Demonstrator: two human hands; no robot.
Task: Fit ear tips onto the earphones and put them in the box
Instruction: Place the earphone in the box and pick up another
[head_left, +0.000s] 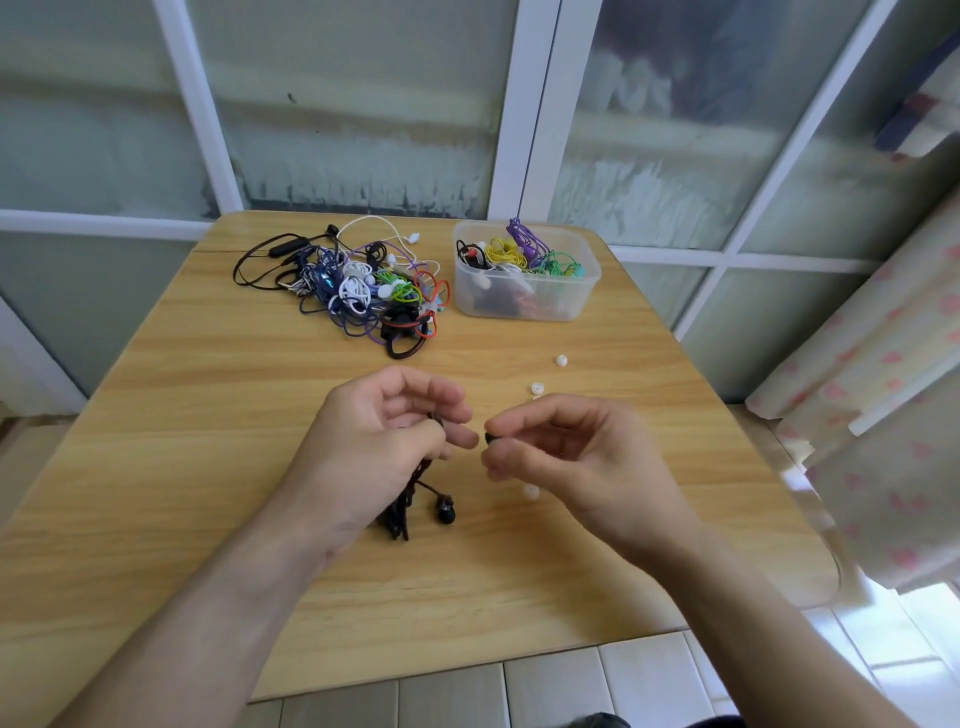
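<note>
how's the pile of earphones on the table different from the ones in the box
The pile lies loose and spread out on the bare table, left of the box; the boxed earphones are heaped inside the clear tub. The pile shows mostly black, white, blue and red cords; the boxed earphones show yellow, purple and green. Both are tangled, mixed-colour cords.

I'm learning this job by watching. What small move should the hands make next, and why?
Probably bring the right hand leftward so the small black ear tip pinched in its fingertips meets the black wired earphones gripped by the left hand: the two hands are nearly together, with a small gap left.
</note>
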